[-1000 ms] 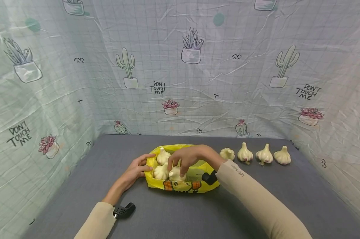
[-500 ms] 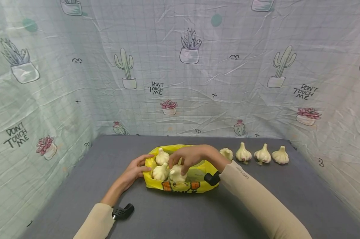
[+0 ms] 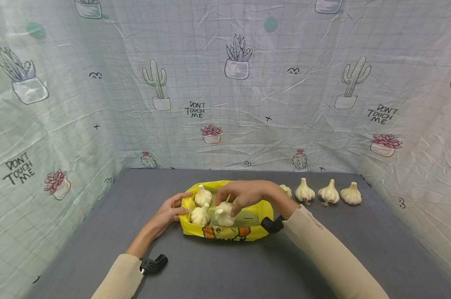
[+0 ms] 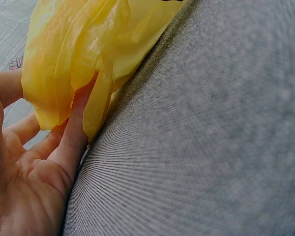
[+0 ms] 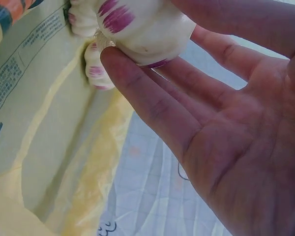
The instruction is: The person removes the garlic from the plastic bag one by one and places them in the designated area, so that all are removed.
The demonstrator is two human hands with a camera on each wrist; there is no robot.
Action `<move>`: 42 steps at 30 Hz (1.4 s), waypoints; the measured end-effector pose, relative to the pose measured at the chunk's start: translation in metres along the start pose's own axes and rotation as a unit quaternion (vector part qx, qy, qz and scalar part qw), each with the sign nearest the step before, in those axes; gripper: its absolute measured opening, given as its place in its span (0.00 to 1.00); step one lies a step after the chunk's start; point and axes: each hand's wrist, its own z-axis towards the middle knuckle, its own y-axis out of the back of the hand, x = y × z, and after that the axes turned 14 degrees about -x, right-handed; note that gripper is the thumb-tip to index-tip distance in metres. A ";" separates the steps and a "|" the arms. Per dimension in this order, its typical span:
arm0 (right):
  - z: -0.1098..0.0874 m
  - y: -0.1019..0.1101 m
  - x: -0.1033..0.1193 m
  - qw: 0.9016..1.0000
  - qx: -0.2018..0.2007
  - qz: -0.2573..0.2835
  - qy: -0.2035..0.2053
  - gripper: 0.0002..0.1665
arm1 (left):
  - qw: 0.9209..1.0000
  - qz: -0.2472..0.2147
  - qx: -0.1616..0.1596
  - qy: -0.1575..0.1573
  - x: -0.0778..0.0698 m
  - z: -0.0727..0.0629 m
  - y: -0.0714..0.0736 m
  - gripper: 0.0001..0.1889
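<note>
A yellow plastic bag [image 3: 264, 214] lies with its mouth spread wide in the middle of the table. My left hand [image 3: 166, 215] grips the bag's left edge; the left wrist view shows its fingers around the folded yellow plastic [image 4: 78, 44]. Over the bag's opening, my right hand [image 3: 249, 193] holds a garlic bulb [image 3: 224, 215] between thumb and fingers. Purple streaks mark that held bulb [image 5: 152, 34] in the right wrist view. Two more garlic bulbs, a rear one [image 3: 203, 196] and a front one [image 3: 200, 215], sit inside the bag's left end.
Several garlic bulbs stand in a row at the back right of the grey table [image 3: 210, 270], among them a far right bulb [image 3: 351, 194]. The nearest bulb [image 3: 286, 190] is partly hidden by my right wrist. A printed curtain [image 3: 285, 137] surrounds the table.
My right hand has moved slightly right with the garlic bulb, which now shows more beneath the fingers. The left hand keeps its hold on the bag's edge.
</note>
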 end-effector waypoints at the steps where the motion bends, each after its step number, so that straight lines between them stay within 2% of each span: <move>1: -0.002 0.000 0.000 1.000 -0.004 0.000 -0.002 0.26 | 1.000 -0.001 0.000 0.000 0.000 0.000 0.000 0.34; 6: -0.011 0.000 0.003 1.000 -0.022 0.006 -0.020 0.33 | 1.000 -0.001 -0.003 -0.001 0.000 0.000 0.000 0.34; 11: -0.024 0.002 0.005 0.999 -0.041 0.014 -0.015 0.36 | 1.000 0.006 -0.004 -0.001 0.000 -0.001 0.000 0.34; 19: -0.041 0.002 0.004 0.996 -0.087 0.003 0.033 0.29 | 1.000 0.005 -0.003 0.001 -0.001 -0.001 0.000 0.34; 30: -0.068 0.002 -0.010 0.983 -0.172 0.061 0.025 0.30 | 1.000 0.001 0.000 0.000 -0.001 -0.001 0.001 0.34; 42: -0.090 0.002 -0.018 0.973 -0.213 0.083 0.026 0.26 | 1.000 0.007 0.001 -0.002 0.000 -0.001 0.000 0.34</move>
